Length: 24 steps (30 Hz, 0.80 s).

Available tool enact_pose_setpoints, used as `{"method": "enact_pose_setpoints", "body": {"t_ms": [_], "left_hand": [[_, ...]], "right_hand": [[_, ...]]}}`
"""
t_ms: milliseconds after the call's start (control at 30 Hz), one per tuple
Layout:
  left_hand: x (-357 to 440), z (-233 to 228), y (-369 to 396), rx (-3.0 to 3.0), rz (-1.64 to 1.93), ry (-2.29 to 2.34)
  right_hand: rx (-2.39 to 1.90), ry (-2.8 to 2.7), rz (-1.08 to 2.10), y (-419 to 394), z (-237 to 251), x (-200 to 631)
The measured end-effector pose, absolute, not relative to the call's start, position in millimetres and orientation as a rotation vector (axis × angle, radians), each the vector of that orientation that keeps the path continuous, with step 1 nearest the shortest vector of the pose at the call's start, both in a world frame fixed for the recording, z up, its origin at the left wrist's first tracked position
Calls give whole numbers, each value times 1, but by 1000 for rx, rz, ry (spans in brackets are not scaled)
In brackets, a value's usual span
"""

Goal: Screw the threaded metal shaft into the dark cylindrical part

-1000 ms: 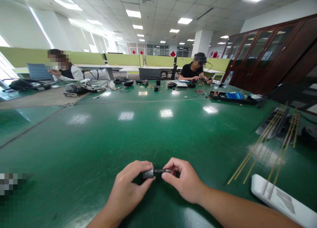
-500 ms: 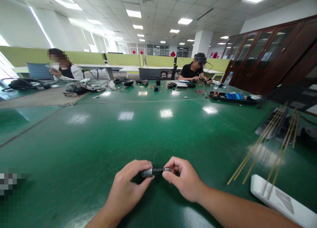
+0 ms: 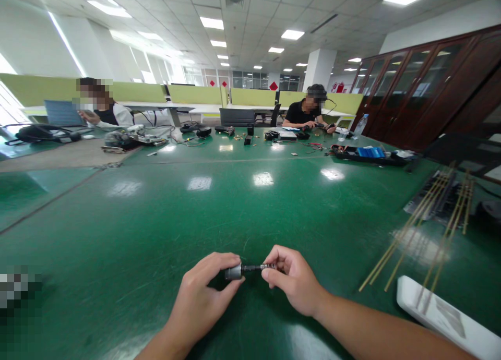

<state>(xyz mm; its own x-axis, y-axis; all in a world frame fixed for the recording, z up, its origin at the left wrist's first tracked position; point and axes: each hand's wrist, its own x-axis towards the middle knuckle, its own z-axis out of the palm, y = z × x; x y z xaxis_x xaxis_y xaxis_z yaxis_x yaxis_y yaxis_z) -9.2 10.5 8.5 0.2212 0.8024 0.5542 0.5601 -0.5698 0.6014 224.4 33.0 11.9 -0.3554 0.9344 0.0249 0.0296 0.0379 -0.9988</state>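
I read no brand, label or legible writing. Left hand [image 3: 199, 295] grip pinched on metal cylinder [image 3: 234, 272]; right hand [image 3: 293, 282] grip pinched on dark shaft [image 3: 254, 268] projecting from it, held just above glossy green surface [image 3: 219, 203]. Open-plan office, ceiling panels lit. Thin rods [image 3: 415, 235] lie right. White flat item [image 3: 450, 318] cut off by frame edge. Shaft tip hidden under fingers.

We see a small grey metal cylinder [image 3: 234, 272] with a thin dark threaded shaft [image 3: 254, 268] running out of its right end. It lies level, just above the green tabletop [image 3: 250, 203], close to the near edge, around the middle.
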Motion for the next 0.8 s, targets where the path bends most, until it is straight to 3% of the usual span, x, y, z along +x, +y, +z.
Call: {"method": "enact_pose_setpoints", "body": {"t_ms": [567,800], "left_hand": [[-11,7,10,2190,1255,1321],[-17,7,18,2028,1205,1572]], "right_hand": [[-934,-1358,1514,35,10,226],[-910,-1096,1629,42,0,226]]}}
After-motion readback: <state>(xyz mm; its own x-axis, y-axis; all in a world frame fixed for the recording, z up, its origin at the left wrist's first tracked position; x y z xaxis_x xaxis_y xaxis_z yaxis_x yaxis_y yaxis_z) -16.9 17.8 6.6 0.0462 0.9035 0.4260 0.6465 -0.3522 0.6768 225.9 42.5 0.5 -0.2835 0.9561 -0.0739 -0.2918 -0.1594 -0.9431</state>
